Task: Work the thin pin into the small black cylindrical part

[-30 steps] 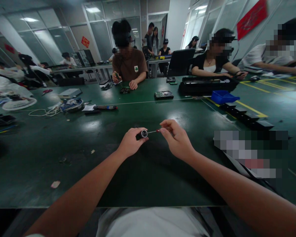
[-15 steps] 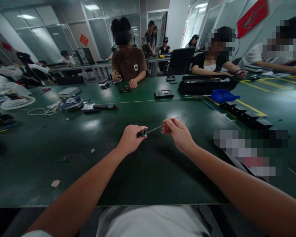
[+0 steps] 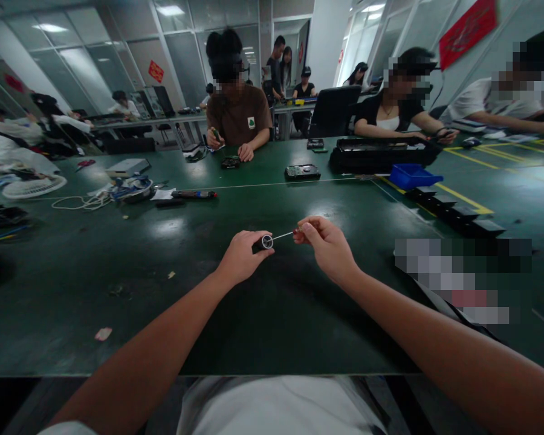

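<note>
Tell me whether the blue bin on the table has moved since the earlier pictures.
No. Judged against the yellow line marked on the table, the blue bin sits in the same spot; only the whole view has shifted slightly.

A white top (image 3: 283,408) is worn (left sleeve edge (image 3: 68,429) also white).

Screwdriver handle (image 3: 296,232) (reddish), mostly hidden

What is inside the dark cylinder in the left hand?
At the pale-rimmed end of the dark cylinder, the thin-shafted tool in the right hand meets the opening; how far its tip goes in is unclear. The deeper interior is hidden by the cylinder's wall.
</note>
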A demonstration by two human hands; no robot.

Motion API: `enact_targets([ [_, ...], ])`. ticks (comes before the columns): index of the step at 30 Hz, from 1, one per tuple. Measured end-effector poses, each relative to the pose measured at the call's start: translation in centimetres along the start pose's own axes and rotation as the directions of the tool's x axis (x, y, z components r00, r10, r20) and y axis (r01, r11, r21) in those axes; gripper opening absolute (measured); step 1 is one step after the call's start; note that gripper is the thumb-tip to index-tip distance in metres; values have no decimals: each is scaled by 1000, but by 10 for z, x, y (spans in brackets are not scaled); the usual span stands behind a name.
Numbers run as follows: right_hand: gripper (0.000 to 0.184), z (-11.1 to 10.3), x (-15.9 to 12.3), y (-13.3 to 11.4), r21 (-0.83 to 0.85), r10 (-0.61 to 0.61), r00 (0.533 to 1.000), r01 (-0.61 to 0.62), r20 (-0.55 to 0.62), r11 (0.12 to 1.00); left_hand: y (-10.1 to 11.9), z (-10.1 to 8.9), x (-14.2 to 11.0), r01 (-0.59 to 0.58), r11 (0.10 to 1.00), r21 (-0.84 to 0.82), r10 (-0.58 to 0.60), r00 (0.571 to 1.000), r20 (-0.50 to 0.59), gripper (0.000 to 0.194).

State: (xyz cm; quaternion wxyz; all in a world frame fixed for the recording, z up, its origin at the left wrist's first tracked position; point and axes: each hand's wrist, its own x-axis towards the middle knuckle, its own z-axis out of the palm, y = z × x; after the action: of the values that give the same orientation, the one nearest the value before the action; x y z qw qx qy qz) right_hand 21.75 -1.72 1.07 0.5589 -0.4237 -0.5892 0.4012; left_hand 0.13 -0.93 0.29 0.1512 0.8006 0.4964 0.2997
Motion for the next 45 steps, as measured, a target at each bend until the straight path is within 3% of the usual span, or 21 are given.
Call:
enact_targets([
  [5, 20, 0, -2, -7, -100, -47, 998, 42, -43, 994, 1, -1, 0, 6, 1000, -18, -6, 1000, -12, 35],
  [10, 21, -2, -5, -11, -219, -92, 996, 90, 2, 972, 2, -2, -1, 18, 1000, -9, -18, 1000, -1, 35],
  [28, 21, 0, -8, -12, -215, -90, 996, 90, 12, 972, 0, -1, -1, 1, 1000, -16, -1, 1000, -9, 36],
  [33, 23, -2, -9, -16, -314, -83, 996, 88, 27, 945, -2, -1, -1, -16, 1000, -10, 16, 1000, -7, 37],
  [40, 13, -1, -14, -22, -397, -148, 982, 182, 115, 900, -6, 0, -1, -19, 1000, -8, 18, 1000, -10, 37],
  [45, 22, 1, -15, -24, -497, -170, 975, 218, 141, 840, -5, 0, -1, -29, 1000, -6, 29, 999, 22, 38],
])
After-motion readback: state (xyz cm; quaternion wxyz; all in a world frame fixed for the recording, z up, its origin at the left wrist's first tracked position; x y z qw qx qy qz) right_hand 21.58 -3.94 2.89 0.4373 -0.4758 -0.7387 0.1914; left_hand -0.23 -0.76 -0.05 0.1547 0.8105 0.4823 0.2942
